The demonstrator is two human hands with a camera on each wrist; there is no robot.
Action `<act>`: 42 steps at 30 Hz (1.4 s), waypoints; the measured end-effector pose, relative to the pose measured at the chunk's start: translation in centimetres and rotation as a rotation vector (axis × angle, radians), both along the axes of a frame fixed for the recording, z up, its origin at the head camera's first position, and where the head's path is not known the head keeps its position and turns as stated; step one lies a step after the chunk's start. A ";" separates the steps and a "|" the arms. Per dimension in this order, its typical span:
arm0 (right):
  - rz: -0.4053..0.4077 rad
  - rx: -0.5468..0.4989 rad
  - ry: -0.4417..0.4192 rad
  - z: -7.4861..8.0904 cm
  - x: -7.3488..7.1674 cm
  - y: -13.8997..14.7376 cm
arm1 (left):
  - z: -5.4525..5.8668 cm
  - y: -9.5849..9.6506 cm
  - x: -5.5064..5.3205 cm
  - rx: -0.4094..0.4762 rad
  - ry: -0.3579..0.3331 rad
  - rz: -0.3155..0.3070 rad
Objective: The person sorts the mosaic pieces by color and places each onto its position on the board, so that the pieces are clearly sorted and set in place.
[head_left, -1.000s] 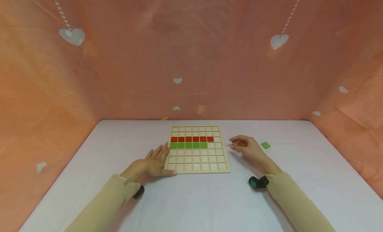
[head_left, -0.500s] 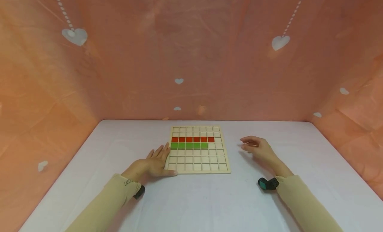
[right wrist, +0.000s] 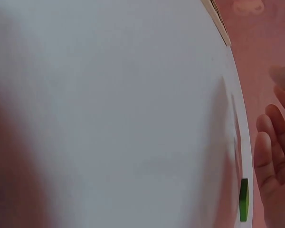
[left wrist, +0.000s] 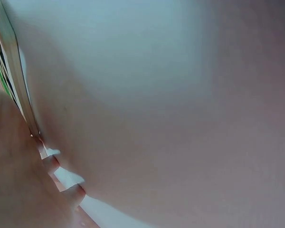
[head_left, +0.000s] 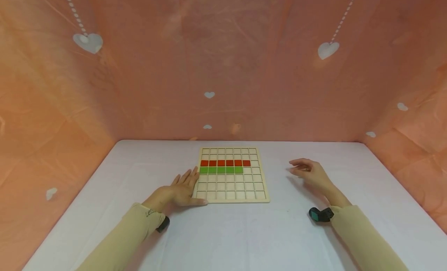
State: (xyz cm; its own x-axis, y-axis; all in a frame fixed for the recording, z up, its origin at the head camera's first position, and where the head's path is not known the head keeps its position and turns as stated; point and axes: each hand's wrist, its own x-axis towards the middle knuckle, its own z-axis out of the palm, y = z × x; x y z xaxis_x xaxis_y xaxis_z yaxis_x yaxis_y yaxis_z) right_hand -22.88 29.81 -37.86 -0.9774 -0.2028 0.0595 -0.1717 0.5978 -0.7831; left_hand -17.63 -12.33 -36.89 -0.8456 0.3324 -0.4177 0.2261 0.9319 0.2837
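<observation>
A square wooden grid board (head_left: 230,187) lies on the white table, with a row of several red tiles (head_left: 229,163) above a row of several green tiles (head_left: 221,170). My left hand (head_left: 179,192) rests beside it with fingers spread, touching its left side and near corner. To the right of the board, my right hand (head_left: 310,176) hovers over the table, fingers loosely bent and holding nothing. A loose green tile (right wrist: 244,199) lies on the table below that hand in the right wrist view; the hand hides it from the head view.
Orange-pink cloth (head_left: 223,69) with white hearts hangs behind the white table (head_left: 244,236) and at both sides. A black device (head_left: 320,215) is worn at the right wrist, and another (head_left: 163,224) at the left.
My right hand has moved right, away from the board, and now covers the loose green tile in the head view. The left hand and the board have stayed in place.
</observation>
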 end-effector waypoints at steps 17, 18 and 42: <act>-0.069 0.041 -0.021 0.0 0.1 2.3 | 0.7 0.4 0.2 0.006 -0.013 -0.014; -0.069 0.034 -0.032 0.0 0.1 2.4 | 0.7 0.5 0.2 -0.001 -0.012 -0.012; -0.029 0.054 -0.172 -0.2 0.2 3.1 | 0.9 0.3 0.3 -0.001 -0.012 0.006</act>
